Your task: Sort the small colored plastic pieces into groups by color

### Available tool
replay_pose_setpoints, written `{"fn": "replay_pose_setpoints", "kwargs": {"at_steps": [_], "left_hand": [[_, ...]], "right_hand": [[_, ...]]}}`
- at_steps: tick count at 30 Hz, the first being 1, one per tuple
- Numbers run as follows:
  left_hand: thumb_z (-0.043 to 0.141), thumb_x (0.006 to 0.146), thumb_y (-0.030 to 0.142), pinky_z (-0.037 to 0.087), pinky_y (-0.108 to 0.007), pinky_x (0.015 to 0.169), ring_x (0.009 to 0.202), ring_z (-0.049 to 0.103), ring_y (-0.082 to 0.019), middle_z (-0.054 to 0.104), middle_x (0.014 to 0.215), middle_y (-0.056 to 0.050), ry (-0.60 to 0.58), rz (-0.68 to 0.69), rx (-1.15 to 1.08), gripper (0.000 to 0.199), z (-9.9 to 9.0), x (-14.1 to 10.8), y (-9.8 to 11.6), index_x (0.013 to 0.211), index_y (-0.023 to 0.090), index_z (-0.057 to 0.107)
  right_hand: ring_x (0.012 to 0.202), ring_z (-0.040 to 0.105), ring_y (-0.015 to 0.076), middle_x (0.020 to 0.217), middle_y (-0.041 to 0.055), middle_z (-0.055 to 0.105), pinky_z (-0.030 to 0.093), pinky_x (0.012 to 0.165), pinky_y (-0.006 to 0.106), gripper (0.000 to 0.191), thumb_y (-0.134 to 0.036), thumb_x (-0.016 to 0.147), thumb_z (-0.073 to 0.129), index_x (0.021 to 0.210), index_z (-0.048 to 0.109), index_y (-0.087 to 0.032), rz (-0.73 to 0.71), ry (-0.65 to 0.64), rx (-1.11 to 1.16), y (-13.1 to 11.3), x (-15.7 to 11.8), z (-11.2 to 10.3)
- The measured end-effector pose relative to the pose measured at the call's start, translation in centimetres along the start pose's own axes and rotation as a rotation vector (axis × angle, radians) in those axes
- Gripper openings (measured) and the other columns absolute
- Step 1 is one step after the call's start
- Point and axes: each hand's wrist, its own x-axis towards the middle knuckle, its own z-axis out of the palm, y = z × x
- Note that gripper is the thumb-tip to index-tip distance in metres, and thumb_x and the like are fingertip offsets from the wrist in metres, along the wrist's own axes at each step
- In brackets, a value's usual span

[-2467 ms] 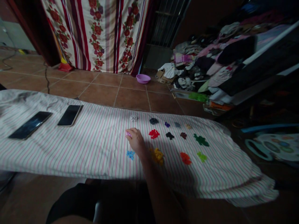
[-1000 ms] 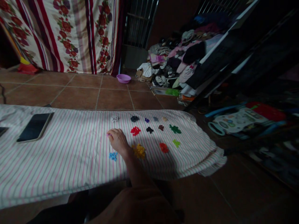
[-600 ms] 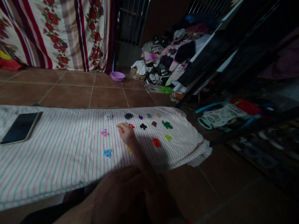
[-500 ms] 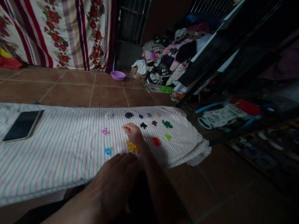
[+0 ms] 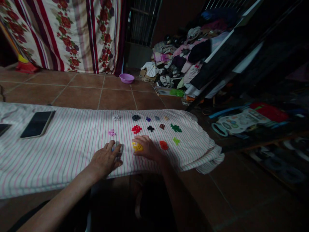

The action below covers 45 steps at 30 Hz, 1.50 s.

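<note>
My left hand (image 5: 106,158) is over the striped cloth (image 5: 72,145) with fingers spread, covering most of a small blue pile. My right hand (image 5: 148,148) curves around the yellow pieces (image 5: 137,147), thumb and fingers apart on either side of them. Just beyond it lie red pieces (image 5: 136,129) and black pieces (image 5: 150,128). Pink pieces (image 5: 112,132) sit beyond my left hand. To the right are orange-red pieces (image 5: 163,145), lime pieces (image 5: 176,141), dark green pieces (image 5: 176,128) and brown pieces (image 5: 162,126). The pieces are too small to name.
More small piles, white (image 5: 117,117) and dark grey (image 5: 135,117) among them, line the far side. A phone (image 5: 38,124) lies at the left, with another dark object at the edge. Beyond are a purple basin (image 5: 126,78) and heaped clothes (image 5: 178,58).
My left hand has moved left and forward, from near my right wrist to the blue pieces. My right hand has drawn back from the red pieces to the yellow ones. The view has shifted slightly.
</note>
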Motion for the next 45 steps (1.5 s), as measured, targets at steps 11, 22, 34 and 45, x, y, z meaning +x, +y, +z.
{"fn": "replay_pose_setpoints", "kwargs": {"at_steps": [11, 22, 34, 45], "left_hand": [[0.046, 0.088, 0.028, 0.051, -0.041, 0.089, 0.121, 0.047, -0.028, 0.043, 0.136, -0.015, 0.084, 0.048, -0.006, 0.044, 1.2, 1.6, 0.4, 0.131, 0.021, 0.048], [0.039, 0.091, 0.024, 0.049, -0.036, 0.095, 0.110, 0.054, -0.020, 0.050, 0.124, -0.013, 0.195, 0.217, -0.345, 0.041, 3.6, 2.3, 3.0, 0.131, 0.015, 0.044], [0.046, 0.084, 0.018, 0.047, -0.031, 0.091, 0.102, 0.059, -0.016, 0.054, 0.118, -0.014, 0.135, -0.007, -0.551, 0.052, 5.4, 5.8, 5.4, 0.135, 0.011, 0.036], [0.041, 0.085, 0.016, 0.047, -0.033, 0.093, 0.102, 0.059, -0.017, 0.056, 0.113, -0.012, 0.216, 0.015, -0.527, 0.040, 6.0, 6.4, 4.7, 0.123, 0.012, 0.049]], "right_hand": [[0.109, 0.055, 0.0220, 0.114, 0.0076, 0.065, 0.041, 0.099, 0.041, 0.042, -0.044, 0.081, 0.069, 0.115, 0.062, -0.020, -0.040, 0.066, 0.103, 0.0, 0.1, 0.5], [0.113, 0.055, 0.0212, 0.122, 0.0081, 0.062, 0.044, 0.099, 0.040, 0.042, -0.037, 0.083, 0.067, 0.121, 0.059, -0.022, 0.074, 0.081, 0.181, 0.1, -0.8, -1.6], [0.087, 0.062, 0.0168, 0.098, 0.0076, 0.069, 0.049, 0.078, 0.029, 0.025, -0.011, 0.082, 0.046, 0.099, 0.065, -0.017, 0.358, 0.050, 0.240, 0.2, -1.7, -2.4], [0.099, 0.061, 0.0176, 0.106, 0.0095, 0.067, 0.049, 0.088, 0.032, 0.035, -0.008, 0.085, 0.040, 0.106, 0.066, -0.015, 0.231, 0.109, 0.138, 0.7, 0.0, -0.4]]}}
